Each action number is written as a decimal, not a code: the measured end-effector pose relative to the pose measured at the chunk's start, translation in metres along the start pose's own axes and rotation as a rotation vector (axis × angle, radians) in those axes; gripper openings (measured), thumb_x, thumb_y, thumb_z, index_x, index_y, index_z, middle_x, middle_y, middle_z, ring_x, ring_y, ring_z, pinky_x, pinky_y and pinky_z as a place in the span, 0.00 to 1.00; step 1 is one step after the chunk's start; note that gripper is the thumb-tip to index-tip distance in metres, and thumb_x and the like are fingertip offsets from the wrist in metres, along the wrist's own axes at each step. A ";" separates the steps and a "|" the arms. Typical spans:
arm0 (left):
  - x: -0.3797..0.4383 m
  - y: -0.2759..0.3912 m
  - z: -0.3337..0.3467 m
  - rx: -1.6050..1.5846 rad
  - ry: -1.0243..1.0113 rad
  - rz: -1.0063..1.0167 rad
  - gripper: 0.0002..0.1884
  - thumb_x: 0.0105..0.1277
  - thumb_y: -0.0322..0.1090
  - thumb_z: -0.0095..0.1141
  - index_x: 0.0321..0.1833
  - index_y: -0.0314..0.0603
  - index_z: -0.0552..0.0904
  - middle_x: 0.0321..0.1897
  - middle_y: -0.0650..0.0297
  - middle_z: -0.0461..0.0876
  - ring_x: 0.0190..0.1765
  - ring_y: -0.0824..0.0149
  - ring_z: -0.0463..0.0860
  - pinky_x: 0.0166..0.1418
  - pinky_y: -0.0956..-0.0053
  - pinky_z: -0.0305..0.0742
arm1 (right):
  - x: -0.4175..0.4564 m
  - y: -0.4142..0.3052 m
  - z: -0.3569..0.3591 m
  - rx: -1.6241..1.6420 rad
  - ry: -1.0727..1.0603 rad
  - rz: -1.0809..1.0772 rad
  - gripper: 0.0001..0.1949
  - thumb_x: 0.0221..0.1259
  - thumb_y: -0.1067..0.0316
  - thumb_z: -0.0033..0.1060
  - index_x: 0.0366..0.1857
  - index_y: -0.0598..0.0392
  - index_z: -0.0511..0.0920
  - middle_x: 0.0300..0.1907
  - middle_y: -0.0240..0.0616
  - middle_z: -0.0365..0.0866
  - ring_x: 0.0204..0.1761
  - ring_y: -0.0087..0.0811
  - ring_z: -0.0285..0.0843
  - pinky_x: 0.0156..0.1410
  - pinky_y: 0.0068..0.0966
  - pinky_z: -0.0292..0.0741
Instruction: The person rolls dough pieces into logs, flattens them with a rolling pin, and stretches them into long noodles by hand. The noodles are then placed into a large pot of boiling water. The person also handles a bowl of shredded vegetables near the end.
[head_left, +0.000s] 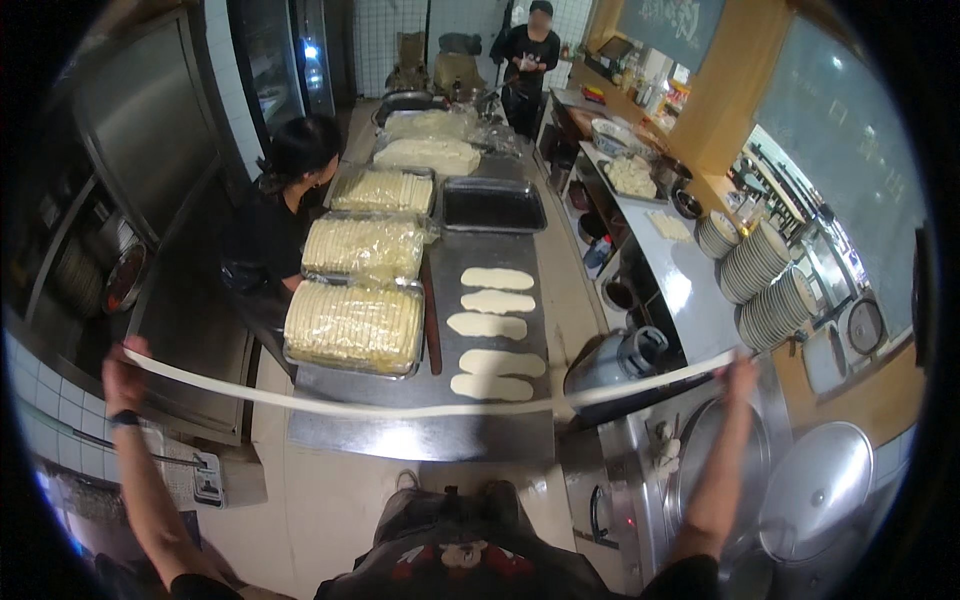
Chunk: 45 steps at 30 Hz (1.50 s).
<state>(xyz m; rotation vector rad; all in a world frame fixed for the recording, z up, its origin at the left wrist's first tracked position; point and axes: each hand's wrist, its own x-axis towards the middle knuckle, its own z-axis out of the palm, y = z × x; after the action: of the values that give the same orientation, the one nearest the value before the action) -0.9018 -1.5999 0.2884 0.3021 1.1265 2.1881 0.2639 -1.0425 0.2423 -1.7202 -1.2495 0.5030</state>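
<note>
A long strip of dough (405, 412) sags between my two hands, stretched wide above the near end of the metal table (360, 435). My left hand (126, 379) is shut on one end, out to the left. The other end is gripped by my right hand (739, 375), over the stove side. Beyond the strip, several flattened oval dough pieces (487, 325) lie in a column on the table. A dark rolling pin (431, 322) rests to their left, beside trays of dough strips (352, 326), the nearer ones under clear plastic.
A co-worker (277, 202) stands left of the table; another person (531, 64) is at the far end. An empty black tray (493, 204) lies past the ovals. To the right are a gas cylinder (634, 352), stacked plates (776, 307) and a round metal lid (817, 491).
</note>
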 end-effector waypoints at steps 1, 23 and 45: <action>-0.019 0.080 0.004 0.106 -0.099 0.035 0.13 0.78 0.40 0.53 0.53 0.36 0.81 0.53 0.53 0.87 0.59 0.57 0.85 0.72 0.60 0.77 | -0.021 -0.062 -0.007 0.422 -0.037 0.009 0.13 0.77 0.59 0.56 0.46 0.60 0.80 0.28 0.33 0.82 0.26 0.26 0.77 0.31 0.27 0.76; -0.074 -0.105 -0.058 -0.244 -0.164 0.194 0.27 0.77 0.35 0.58 0.75 0.39 0.68 0.81 0.43 0.58 0.82 0.45 0.60 0.83 0.47 0.64 | -0.163 0.016 0.102 0.608 -0.369 0.183 0.13 0.75 0.61 0.57 0.50 0.59 0.81 0.50 0.40 0.85 0.49 0.30 0.82 0.55 0.25 0.78; -0.166 -0.370 0.374 0.450 -0.797 -0.084 0.19 0.84 0.40 0.45 0.62 0.36 0.84 0.63 0.54 0.84 0.67 0.61 0.78 0.74 0.62 0.70 | -0.466 -0.098 0.356 -0.565 -1.441 -0.482 0.32 0.67 0.67 0.51 0.77 0.60 0.64 0.37 0.50 0.89 0.39 0.51 0.90 0.43 0.46 0.83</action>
<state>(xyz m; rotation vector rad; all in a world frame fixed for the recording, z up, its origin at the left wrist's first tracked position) -0.4348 -1.3108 0.2361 1.1722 1.0948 1.4666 -0.2422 -1.2997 0.0654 -1.2357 -2.9384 1.2586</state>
